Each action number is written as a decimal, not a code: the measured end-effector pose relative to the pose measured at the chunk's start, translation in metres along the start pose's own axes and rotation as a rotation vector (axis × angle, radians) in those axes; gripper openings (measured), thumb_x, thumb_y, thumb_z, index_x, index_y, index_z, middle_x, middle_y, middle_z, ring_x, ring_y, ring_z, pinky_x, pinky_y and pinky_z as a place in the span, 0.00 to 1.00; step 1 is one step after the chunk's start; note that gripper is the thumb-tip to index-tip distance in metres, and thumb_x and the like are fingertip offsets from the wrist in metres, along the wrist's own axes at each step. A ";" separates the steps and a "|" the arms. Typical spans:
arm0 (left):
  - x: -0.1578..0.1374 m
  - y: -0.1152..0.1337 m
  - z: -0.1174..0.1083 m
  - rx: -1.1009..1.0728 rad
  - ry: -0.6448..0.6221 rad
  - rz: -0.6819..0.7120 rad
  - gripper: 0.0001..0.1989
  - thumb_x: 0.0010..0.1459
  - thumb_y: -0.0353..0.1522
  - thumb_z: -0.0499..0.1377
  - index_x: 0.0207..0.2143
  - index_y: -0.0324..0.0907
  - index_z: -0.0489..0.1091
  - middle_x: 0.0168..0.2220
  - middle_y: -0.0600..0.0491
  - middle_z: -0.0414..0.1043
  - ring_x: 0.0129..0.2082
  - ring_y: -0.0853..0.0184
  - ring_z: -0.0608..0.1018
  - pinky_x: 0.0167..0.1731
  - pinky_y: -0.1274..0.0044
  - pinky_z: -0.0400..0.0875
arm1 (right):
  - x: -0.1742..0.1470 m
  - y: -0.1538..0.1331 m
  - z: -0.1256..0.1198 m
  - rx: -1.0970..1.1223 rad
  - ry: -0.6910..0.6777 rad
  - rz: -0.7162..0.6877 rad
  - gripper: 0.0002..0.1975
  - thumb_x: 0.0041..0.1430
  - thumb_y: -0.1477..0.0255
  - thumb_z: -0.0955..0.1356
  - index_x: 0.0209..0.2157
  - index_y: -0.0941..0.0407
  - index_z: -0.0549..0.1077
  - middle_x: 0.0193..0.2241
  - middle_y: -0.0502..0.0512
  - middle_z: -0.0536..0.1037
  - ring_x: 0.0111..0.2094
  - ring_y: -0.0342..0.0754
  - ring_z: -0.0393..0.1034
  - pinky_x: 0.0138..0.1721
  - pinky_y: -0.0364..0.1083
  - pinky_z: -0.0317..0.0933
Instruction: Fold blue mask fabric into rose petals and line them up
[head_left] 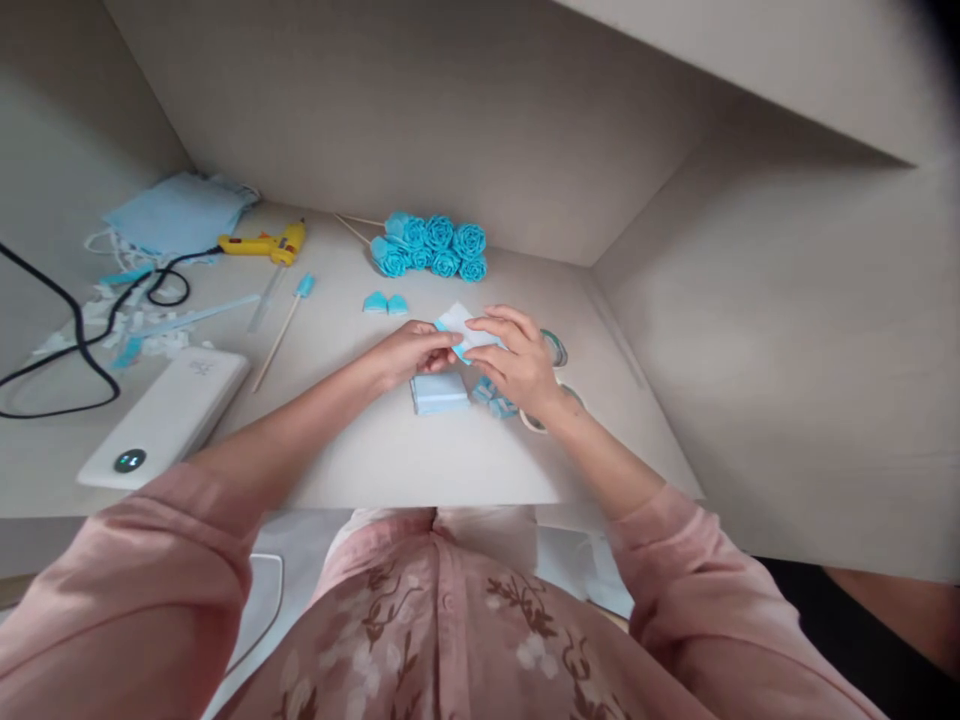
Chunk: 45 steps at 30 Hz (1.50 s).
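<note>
pink shirt (442, 640) closest, l hand (414, 352) + r hand (521, 362) pinching wht/blue sheet (456, 320) nr stack (439, 396).

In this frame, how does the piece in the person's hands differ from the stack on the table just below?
The held piece is up between the left hand and right hand, while the stack lies on the table.
The held piece is turned with a corner pointing away; the stack sits roughly square to the table's front edge.
The held piece shows white with brighter blue edging; the stack looks pale blue.
</note>
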<state>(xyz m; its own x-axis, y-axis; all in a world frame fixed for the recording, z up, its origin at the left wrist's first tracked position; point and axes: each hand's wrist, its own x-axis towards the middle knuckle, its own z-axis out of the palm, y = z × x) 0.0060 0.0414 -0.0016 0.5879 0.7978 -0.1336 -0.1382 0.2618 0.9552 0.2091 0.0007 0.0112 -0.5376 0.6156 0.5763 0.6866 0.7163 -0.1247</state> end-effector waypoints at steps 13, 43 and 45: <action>0.003 -0.007 -0.003 0.133 0.200 0.069 0.17 0.50 0.42 0.65 0.20 0.38 0.71 0.16 0.56 0.67 0.18 0.74 0.65 0.22 0.79 0.58 | 0.009 0.012 0.015 0.167 0.090 0.057 0.07 0.63 0.65 0.68 0.33 0.49 0.78 0.48 0.54 0.78 0.59 0.54 0.64 0.58 0.60 0.62; -0.001 -0.005 0.008 0.310 0.247 0.133 0.21 0.42 0.46 0.68 0.22 0.38 0.69 0.19 0.57 0.66 0.20 0.75 0.65 0.21 0.81 0.58 | -0.002 -0.003 0.033 0.945 0.194 0.663 0.24 0.54 0.64 0.72 0.53 0.54 0.70 0.32 0.50 0.76 0.34 0.44 0.70 0.40 0.45 0.65; -0.001 -0.004 0.006 0.286 0.262 0.158 0.20 0.44 0.46 0.67 0.23 0.39 0.69 0.21 0.56 0.68 0.21 0.75 0.66 0.21 0.81 0.59 | -0.003 -0.001 0.037 1.011 0.175 0.681 0.27 0.53 0.62 0.73 0.54 0.53 0.69 0.33 0.51 0.77 0.35 0.45 0.71 0.41 0.46 0.66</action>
<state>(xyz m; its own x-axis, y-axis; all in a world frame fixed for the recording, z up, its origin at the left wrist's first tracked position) 0.0110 0.0362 -0.0034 0.3492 0.9370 -0.0071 0.0384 -0.0067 0.9992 0.1917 0.0105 -0.0199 -0.0918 0.9664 0.2402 0.0719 0.2471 -0.9663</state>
